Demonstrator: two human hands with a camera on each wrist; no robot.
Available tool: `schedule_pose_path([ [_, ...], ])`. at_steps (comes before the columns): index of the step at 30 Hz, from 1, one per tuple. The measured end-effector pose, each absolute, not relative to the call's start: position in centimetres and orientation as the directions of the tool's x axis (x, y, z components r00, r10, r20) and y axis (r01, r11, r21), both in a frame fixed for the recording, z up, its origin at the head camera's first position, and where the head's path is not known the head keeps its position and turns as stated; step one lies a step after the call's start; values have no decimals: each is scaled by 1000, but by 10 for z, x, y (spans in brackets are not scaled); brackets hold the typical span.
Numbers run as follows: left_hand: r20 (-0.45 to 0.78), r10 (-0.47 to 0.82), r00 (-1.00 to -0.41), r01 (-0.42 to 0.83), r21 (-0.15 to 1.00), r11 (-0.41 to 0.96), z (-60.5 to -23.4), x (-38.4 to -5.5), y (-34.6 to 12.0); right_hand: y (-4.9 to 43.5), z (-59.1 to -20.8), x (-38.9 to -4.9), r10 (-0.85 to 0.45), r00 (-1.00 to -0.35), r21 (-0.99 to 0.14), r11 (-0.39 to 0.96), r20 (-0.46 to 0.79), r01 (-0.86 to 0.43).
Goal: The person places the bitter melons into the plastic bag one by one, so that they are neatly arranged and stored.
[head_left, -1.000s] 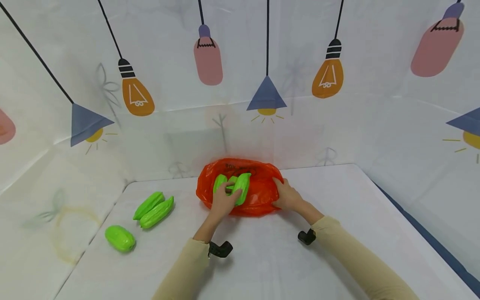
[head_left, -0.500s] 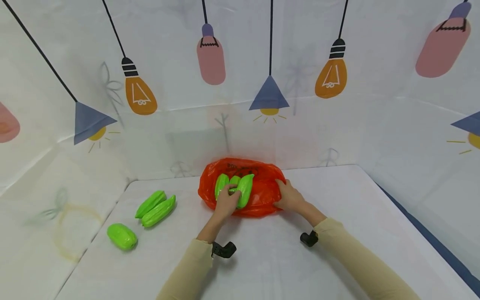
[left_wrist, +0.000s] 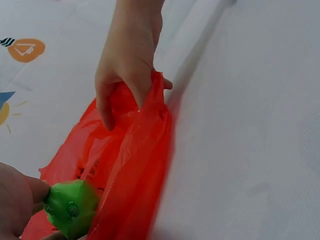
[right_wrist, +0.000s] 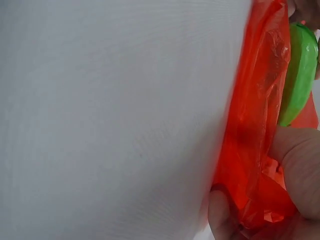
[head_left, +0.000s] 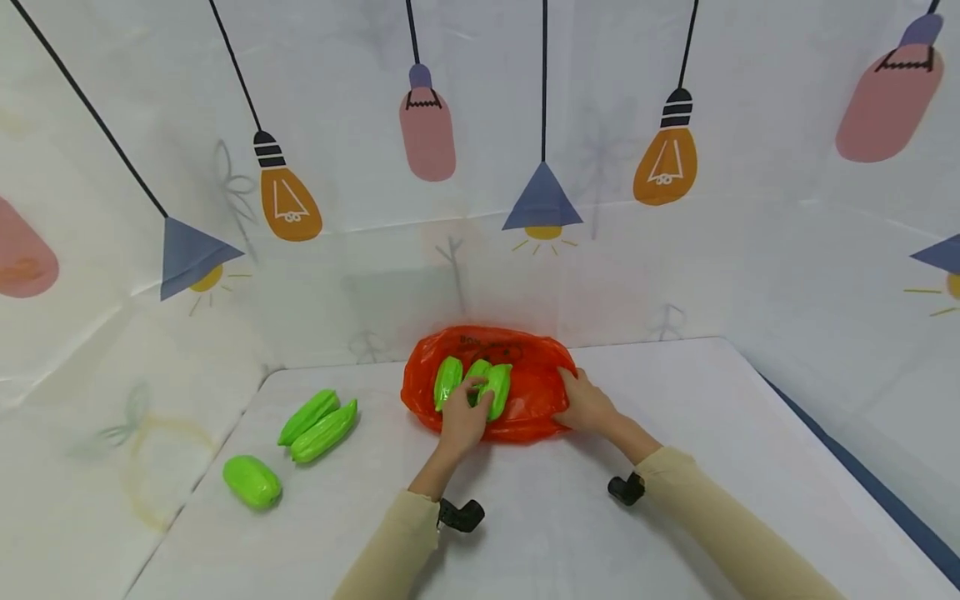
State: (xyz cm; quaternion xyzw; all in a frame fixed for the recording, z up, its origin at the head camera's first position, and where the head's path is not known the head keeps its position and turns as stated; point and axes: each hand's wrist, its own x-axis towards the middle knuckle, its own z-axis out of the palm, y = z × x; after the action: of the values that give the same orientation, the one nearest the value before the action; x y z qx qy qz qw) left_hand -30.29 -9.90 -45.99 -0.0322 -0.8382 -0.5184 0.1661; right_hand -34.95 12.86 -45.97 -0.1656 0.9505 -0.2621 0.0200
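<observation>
A red plastic bag (head_left: 533, 396) lies with its mouth spread wide toward me, dark print on its inner back wall. Inside show several bright green ridged vegetables, one at the bag's left side (head_left: 448, 382). My left hand (head_left: 462, 417) reaches in over the front rim and holds another green vegetable (head_left: 497, 390) between thumb and fingers; its blunt end faces the left wrist view. At the bag's right side, my right hand (head_left: 588, 406) grips the rim, with the thumb and fingers on either side of the red film (right_wrist: 250, 165).
On the white table (head_left: 555, 517) to the left lie two long green vegetables (head_left: 324, 432) side by side and a rounder green one (head_left: 252, 482) nearer me. Close behind the bag stands a white sheet wall (head_left: 607, 283) printed with lamps.
The vegetable in my left hand has sunk a little deeper into the bag. My right hand keeps its grip on the rim. The head view has shifted slightly.
</observation>
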Motion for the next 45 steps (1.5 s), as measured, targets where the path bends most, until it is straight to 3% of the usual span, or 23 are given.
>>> schedule_pose_path([
  [12,291,-84,-953,224,864,450,-465,-303,-99,129,-460,-349,-337,-940,-504,805,45,-313],
  [29,329,127,-936,330,693,641,-467,-302,-100,129,-461,-350,-339,-940,-509,803,37,-309],
  [45,368,18,-930,307,746,591,-472,-305,-100,129,-458,-349,-347,-935,-472,815,67,-336],
])
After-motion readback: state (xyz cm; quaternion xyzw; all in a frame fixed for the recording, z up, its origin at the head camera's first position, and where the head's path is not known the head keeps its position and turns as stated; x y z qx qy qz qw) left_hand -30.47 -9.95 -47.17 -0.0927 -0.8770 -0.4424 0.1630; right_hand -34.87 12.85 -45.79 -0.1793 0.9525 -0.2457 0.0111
